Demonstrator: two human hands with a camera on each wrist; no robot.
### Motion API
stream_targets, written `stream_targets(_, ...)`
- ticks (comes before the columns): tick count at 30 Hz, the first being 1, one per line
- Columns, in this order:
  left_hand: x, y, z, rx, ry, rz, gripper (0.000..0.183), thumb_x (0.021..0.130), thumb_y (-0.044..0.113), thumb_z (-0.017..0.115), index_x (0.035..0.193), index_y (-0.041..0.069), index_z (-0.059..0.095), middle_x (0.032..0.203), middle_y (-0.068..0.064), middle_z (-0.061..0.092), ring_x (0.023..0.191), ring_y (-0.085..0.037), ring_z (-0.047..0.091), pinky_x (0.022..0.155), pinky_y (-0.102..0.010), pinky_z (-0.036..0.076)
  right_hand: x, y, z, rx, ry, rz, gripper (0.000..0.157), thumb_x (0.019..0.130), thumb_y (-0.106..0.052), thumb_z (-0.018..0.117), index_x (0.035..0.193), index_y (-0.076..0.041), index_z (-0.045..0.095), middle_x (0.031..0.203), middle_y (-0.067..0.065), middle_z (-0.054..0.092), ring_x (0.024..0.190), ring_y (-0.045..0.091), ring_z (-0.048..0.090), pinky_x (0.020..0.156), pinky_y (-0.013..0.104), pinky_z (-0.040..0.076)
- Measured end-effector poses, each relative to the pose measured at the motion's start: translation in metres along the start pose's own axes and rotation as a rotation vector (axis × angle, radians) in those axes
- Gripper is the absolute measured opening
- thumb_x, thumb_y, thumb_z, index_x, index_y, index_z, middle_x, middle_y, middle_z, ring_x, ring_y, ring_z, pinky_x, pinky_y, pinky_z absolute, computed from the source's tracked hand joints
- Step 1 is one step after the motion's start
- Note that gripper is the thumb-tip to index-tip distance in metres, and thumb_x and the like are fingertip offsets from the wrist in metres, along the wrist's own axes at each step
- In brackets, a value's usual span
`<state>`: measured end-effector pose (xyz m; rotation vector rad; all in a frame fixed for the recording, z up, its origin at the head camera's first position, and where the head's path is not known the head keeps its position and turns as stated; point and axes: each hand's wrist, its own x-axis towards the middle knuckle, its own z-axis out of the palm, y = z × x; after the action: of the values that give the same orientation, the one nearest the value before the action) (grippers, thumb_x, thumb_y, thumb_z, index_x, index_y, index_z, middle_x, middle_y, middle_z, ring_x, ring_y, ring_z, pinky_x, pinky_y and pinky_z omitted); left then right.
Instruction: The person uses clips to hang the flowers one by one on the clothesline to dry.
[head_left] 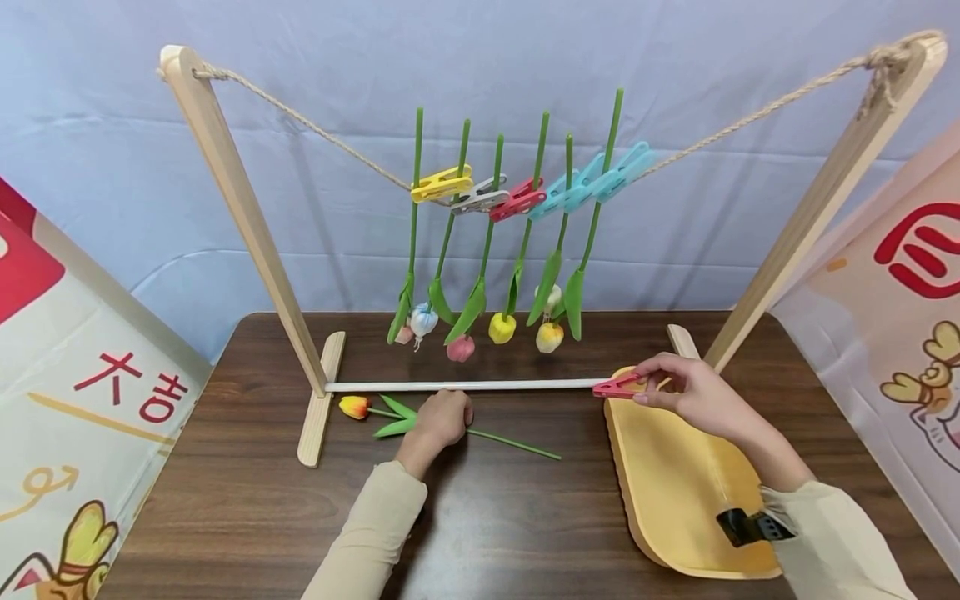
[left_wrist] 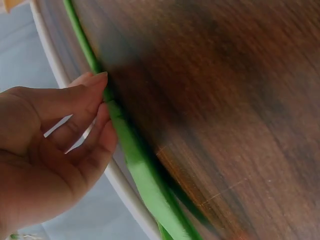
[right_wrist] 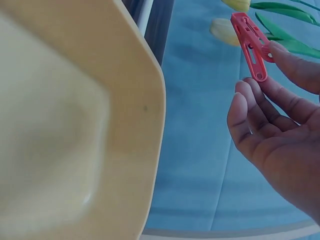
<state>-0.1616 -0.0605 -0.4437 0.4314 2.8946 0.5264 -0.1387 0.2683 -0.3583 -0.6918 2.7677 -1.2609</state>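
Note:
My left hand [head_left: 444, 418] pinches the green stem [left_wrist: 82, 35] of an orange-yellow artificial tulip [head_left: 354, 407] lying on the brown table. The tulip's bloom points left and its bare stem end points right; in the left wrist view a leaf [left_wrist: 145, 175] runs below the fingertips. Above the far rim of a yellow tray [head_left: 637, 500], my right hand [head_left: 693, 392] holds a red clothespin [head_left: 617, 386] between thumb and fingers. The right wrist view shows this clothespin [right_wrist: 251, 46] pinched at its handle end, its jaws pointing away from the hand.
A jute rope [head_left: 765, 108] sags between two wooden posts [head_left: 240, 217]. Several tulips hang upside down from it, held by yellow, grey, red and blue clothespins [head_left: 442, 183]. A white rod [head_left: 465, 386] joins the posts low down, just behind my left hand.

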Motion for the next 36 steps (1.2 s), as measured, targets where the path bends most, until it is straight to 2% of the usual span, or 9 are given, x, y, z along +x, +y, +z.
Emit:
stream_targets(5, -0.001, -0.002, 0.002, -0.001, -0.007, 0.042, 0.025, 0.071, -0.011, 0.056, 0.062, 0.011, 0.061, 0.061, 0.002, 0.052, 0.055, -0.016, 0.049, 0.047, -0.025, 0.039, -0.003, 0.002, -0.004, -0.083, 0.015, -0.005, 0.017, 0.077, -0.001, 0.070, 0.092, 0.002, 0.062, 0.073, 0.000, 0.055, 0.059, 0.007, 0.048, 0.050, 0.023, 0.040)
stream_targets(10, -0.002, -0.005, 0.004, 0.007, -0.028, 0.117, 0.027, 0.069, -0.015, 0.054, 0.064, 0.010, 0.062, 0.061, 0.004, 0.051, 0.057, -0.014, 0.049, 0.052, -0.024, 0.040, -0.006, 0.003, -0.008, -0.205, 0.077, -0.036, 0.011, 0.075, -0.002, 0.073, 0.083, -0.002, 0.064, 0.071, -0.003, 0.056, 0.061, 0.006, 0.047, 0.052, 0.023, 0.039)
stream_targets(13, -0.003, -0.006, 0.003, -0.007, -0.045, 0.152, 0.029, 0.069, -0.017, 0.052, 0.065, 0.010, 0.062, 0.061, 0.004, 0.050, 0.058, -0.013, 0.048, 0.054, -0.024, 0.040, -0.008, 0.005, -0.010, -0.229, 0.112, -0.033, 0.010, 0.074, -0.001, 0.073, 0.079, -0.003, 0.065, 0.070, -0.003, 0.057, 0.059, 0.005, 0.046, 0.051, 0.023, 0.038)
stream_targets(15, -0.004, -0.006, 0.001, -0.022, -0.031, 0.181, 0.029, 0.070, -0.017, 0.051, 0.066, 0.009, 0.062, 0.062, 0.004, 0.051, 0.060, -0.014, 0.049, 0.055, -0.024, 0.041, -0.009, 0.006, -0.012, -0.236, 0.124, -0.019, 0.009, 0.074, -0.001, 0.073, 0.078, -0.003, 0.065, 0.069, -0.003, 0.057, 0.057, 0.005, 0.044, 0.049, 0.023, 0.036)
stream_targets(20, -0.004, 0.001, -0.011, -0.080, 0.084, 0.289, 0.027, 0.071, -0.016, 0.050, 0.070, 0.008, 0.062, 0.067, 0.003, 0.053, 0.064, -0.013, 0.051, 0.059, -0.025, 0.043, -0.012, 0.009, -0.018, -0.265, 0.150, -0.005, 0.009, 0.073, 0.000, 0.073, 0.075, -0.004, 0.065, 0.065, -0.003, 0.055, 0.054, 0.004, 0.041, 0.047, 0.023, 0.035)
stream_targets(25, -0.004, 0.020, -0.032, -0.172, 0.238, 0.367, 0.025, 0.074, -0.016, 0.054, 0.077, 0.007, 0.061, 0.070, 0.002, 0.053, 0.066, -0.012, 0.051, 0.062, -0.027, 0.044, -0.016, 0.013, -0.022, -0.296, 0.163, 0.022, 0.009, 0.074, 0.001, 0.072, 0.075, -0.004, 0.065, 0.065, -0.003, 0.057, 0.053, 0.005, 0.040, 0.047, 0.023, 0.035)
stream_targets(31, 0.002, 0.048, -0.049, -0.291, 0.402, 0.421, 0.013, 0.080, -0.007, 0.063, 0.085, 0.004, 0.062, 0.080, -0.002, 0.059, 0.076, -0.014, 0.058, 0.069, -0.025, 0.047, -0.018, 0.014, -0.023, -0.295, 0.149, 0.046, 0.007, 0.075, -0.001, 0.071, 0.076, -0.004, 0.065, 0.066, -0.002, 0.058, 0.054, 0.006, 0.041, 0.048, 0.024, 0.035)
stream_targets(36, 0.009, 0.074, -0.064, -0.337, 0.474, 0.426, 0.009, 0.083, -0.003, 0.063, 0.089, 0.003, 0.062, 0.085, -0.006, 0.061, 0.080, -0.016, 0.059, 0.071, -0.024, 0.047, -0.017, 0.015, -0.022, -0.286, 0.151, 0.044, 0.008, 0.074, -0.001, 0.072, 0.075, -0.004, 0.065, 0.065, -0.003, 0.056, 0.054, 0.007, 0.041, 0.047, 0.024, 0.034)
